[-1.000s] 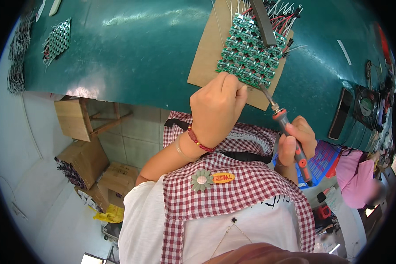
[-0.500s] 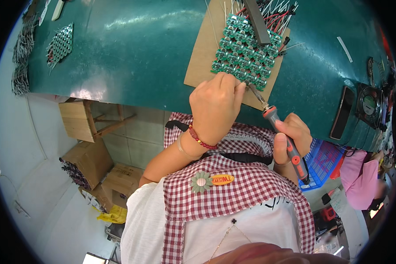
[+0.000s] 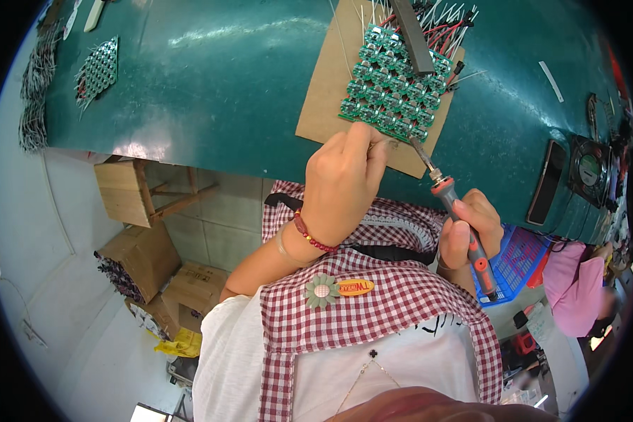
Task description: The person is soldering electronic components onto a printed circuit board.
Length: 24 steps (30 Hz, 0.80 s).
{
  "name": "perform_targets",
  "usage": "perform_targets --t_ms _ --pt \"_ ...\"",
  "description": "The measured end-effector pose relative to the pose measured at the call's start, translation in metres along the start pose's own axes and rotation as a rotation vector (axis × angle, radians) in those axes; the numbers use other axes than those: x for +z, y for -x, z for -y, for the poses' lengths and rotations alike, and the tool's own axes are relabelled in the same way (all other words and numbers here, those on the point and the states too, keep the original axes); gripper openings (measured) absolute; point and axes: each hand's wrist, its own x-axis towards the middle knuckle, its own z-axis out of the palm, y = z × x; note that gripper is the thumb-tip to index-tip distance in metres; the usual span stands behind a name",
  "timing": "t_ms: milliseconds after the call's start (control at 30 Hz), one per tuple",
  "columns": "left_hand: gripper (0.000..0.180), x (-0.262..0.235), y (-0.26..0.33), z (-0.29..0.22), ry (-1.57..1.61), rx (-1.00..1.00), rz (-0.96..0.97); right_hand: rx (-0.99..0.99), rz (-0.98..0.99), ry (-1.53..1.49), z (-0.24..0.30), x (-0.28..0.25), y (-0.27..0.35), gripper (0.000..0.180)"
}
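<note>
My right hand grips a grey and red soldering iron. Its tip touches or nearly touches the near right edge of a green circuit board panel. Close to that same edge, my left hand is pinched closed; what its fingertips hold is too small to make out. The panel lies on a brown board, with a dark bar resting across its far part. Red, black and white wires stick out from the panel's far and right sides.
On the green table, a second circuit panel lies left, near wire bundles. A phone and a small black fan sit right. Below are a blue basket, a wooden stool and cardboard boxes.
The iron's tip has shifted slightly right along the panel's near edge, with my right hand moving a little right. My left hand has turned and drawn slightly back toward me.
</note>
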Motion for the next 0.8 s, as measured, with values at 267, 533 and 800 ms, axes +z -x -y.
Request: perform_targets --t_ms 267,533,800 --pt "0.018 0.008 -0.002 0.006 -0.096 0.012 0.020 0.056 0.027 -0.021 -0.002 0.005 0.004 0.020" --pt "0.016 0.010 -0.004 0.002 -0.163 0.010 0.022 0.020 0.073 0.005 0.001 0.007 0.001 0.019" --pt "0.014 -0.016 0.001 0.000 0.118 -0.139 0.044 -0.011 -0.198 -0.047 -0.007 0.001 0.012 0.033"
